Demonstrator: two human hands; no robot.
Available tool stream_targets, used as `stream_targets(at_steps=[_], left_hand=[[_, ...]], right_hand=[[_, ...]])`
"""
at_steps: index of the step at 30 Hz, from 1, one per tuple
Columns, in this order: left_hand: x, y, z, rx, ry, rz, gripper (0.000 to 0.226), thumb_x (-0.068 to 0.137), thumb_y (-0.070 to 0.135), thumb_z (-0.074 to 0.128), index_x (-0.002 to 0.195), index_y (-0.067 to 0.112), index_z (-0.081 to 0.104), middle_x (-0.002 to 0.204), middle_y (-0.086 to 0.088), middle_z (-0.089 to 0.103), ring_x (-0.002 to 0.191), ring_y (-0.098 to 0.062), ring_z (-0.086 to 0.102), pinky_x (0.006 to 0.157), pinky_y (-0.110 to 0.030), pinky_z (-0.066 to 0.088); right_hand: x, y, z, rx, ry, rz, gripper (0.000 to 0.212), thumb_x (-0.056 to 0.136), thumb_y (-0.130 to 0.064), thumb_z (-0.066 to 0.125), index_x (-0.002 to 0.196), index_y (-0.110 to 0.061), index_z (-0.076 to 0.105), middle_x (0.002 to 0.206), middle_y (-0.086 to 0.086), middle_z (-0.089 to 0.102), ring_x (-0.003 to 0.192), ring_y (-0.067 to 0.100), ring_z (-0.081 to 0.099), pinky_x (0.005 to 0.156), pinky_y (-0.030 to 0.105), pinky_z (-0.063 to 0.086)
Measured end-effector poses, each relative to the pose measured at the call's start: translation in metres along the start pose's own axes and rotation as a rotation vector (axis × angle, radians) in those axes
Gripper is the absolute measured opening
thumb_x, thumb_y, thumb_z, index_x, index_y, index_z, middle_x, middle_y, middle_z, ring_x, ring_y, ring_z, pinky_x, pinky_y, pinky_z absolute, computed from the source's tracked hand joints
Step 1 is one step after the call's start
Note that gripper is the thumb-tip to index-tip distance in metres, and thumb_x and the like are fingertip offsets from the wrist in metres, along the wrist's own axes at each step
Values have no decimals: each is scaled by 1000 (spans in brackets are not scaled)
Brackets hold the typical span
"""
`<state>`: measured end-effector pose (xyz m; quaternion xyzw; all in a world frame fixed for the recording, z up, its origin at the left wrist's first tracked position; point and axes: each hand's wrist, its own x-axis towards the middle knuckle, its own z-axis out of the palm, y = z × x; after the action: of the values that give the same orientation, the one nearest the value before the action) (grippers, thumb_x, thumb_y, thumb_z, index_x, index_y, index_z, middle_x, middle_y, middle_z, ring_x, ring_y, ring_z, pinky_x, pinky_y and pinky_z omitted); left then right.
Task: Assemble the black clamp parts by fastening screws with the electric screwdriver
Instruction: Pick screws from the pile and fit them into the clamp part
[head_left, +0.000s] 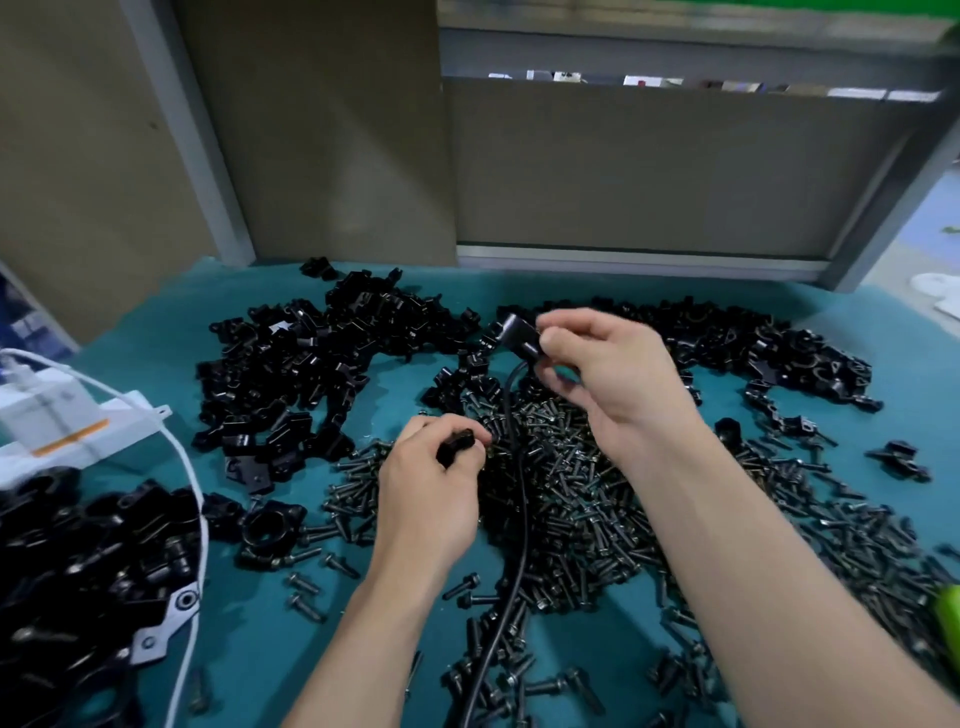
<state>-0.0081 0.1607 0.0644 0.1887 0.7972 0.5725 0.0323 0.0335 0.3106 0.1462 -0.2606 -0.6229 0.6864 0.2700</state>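
My left hand (426, 488) pinches a small black clamp part (457, 444) just above the heap of black screws (571, 493). My right hand (608, 379) is raised over the table and grips a black tool body (519, 335), the electric screwdriver as far as I can tell, its tip hidden. A black cable (517, 519) runs from it down across the screws toward me. Loose black clamp parts lie in piles at the back left (322, 358) and back right (753, 343).
The table has a teal mat (270, 623). A white box with an orange stripe (57, 421) and a white cord (200, 519) sit at the left. More black parts are heaped at the near left (88, 582). Cardboard panels (322, 130) stand behind.
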Motion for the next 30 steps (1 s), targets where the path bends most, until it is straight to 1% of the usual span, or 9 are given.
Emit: stream_targets(at_steps=[4,8,12,14,18,21,24,27,30], left_hand=[[-8,10,0,-36,1,157,35,91,11,75,86,46,74,101,27,64,93,6,62,74,-3,42],[-22,18,6,-9,-32,316,33,83,24,82,97,52,70,105,27,65,103,5,64,85,-6,44],[-23,15,4,-207,-177,228,26,73,36,71,97,40,79,103,14,70,101,-9,68,86,-27,49],[-21,14,4,-259,-232,221,22,76,44,69,91,31,80,95,10,70,93,-11,68,83,-31,48],[-18,12,9,-249,-243,193,22,79,47,71,77,25,76,83,8,67,80,-12,64,77,-32,47],[-16,12,10,-280,-251,137,10,80,33,75,76,23,77,83,1,71,81,-19,68,81,-42,54],[-15,11,8,-370,-332,60,10,80,24,72,75,17,75,73,-6,70,72,-20,66,75,-41,53],[-17,12,5,-385,-365,54,15,74,27,71,76,12,72,74,-7,65,73,-19,61,76,-38,47],[-21,12,5,-140,-262,171,20,67,44,67,76,28,75,85,10,71,83,-7,66,78,-25,45]], right_hand=[[-60,19,-28,174,-73,199,27,92,3,69,77,-14,83,83,7,79,68,13,73,71,29,62],[-78,37,-40,183,-14,221,17,94,4,66,87,-7,78,82,9,76,71,13,71,72,31,65],[-82,45,-42,158,-9,163,11,95,5,66,93,-1,76,80,9,77,71,13,71,68,27,62],[-85,50,-39,164,-5,164,11,96,5,66,92,-1,75,79,9,77,71,15,70,66,27,61],[-87,59,-37,50,-9,91,19,98,-1,65,91,-15,77,82,7,79,69,18,73,70,33,63],[-86,62,-38,-65,-81,36,27,97,-9,67,110,-31,76,88,2,80,75,17,76,71,32,63],[-83,63,-40,-83,-165,85,34,95,-14,71,123,-34,70,83,2,78,68,17,71,72,34,63],[-81,62,-40,70,-136,135,22,92,-12,75,111,-25,74,72,-1,71,62,12,65,64,26,56],[-78,62,-42,180,-36,114,12,94,-11,73,103,-18,75,71,-1,70,57,15,63,60,27,56]])
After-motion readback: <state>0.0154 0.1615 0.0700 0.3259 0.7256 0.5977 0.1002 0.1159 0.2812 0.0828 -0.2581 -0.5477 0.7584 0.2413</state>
